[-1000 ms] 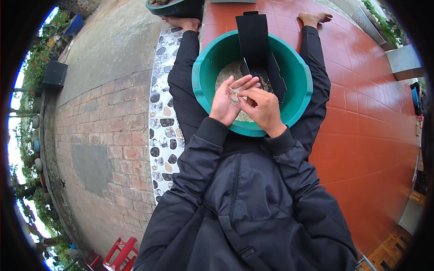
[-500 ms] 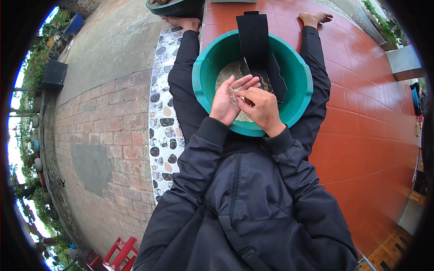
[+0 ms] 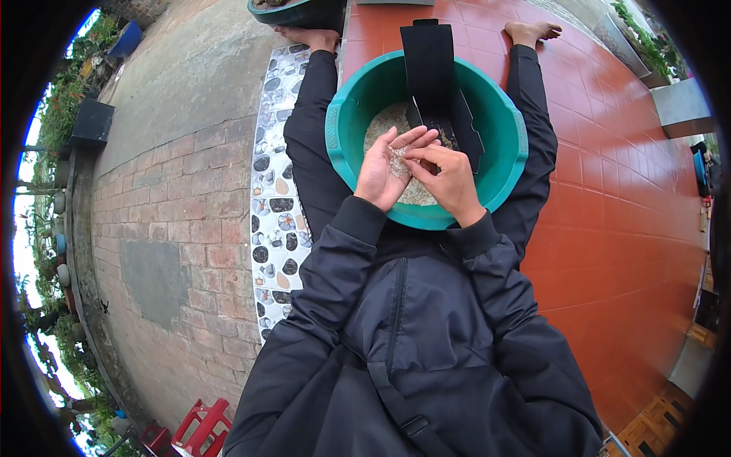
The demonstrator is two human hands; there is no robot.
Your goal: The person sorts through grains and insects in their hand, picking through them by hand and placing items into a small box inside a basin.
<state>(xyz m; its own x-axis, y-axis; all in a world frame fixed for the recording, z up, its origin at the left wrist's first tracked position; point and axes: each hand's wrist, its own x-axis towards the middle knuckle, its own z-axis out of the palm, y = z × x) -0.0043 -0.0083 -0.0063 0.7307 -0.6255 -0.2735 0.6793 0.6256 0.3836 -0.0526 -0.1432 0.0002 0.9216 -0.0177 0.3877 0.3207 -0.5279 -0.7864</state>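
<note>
My left hand (image 3: pixel 378 174) is palm up over the near side of a green plastic tub (image 3: pixel 335 122), its fingers stretched out and slightly cupped. A small heap of pale rice grains (image 3: pixel 398 161) lies in that palm. Over the left fingers, my right hand (image 3: pixel 448 179) has thumb and forefinger pinched together at the grains; whatever is between the fingertips is too small to make out. More pale grains (image 3: pixel 388 122) cover part of the tub's bottom. A black folded cardboard box (image 3: pixel 428 65) stands in the tub behind my hands, with darker bits in its lower part.
My outstretched legs (image 3: pixel 308 114) lie on both sides of the tub. Glossy red tiles (image 3: pixel 617 251) extend to the right, and a pebble-patterned tile strip (image 3: pixel 272 228) borders brick paving (image 3: pixel 175 206) on the left. A planter (image 3: pixel 297 14) stands by my left foot; a red stool (image 3: pixel 202 426) is at lower left.
My right hand has shifted slightly and its pinching fingers have lifted a little off the left palm, so more of the grains show. My left hand stays nearly still.
</note>
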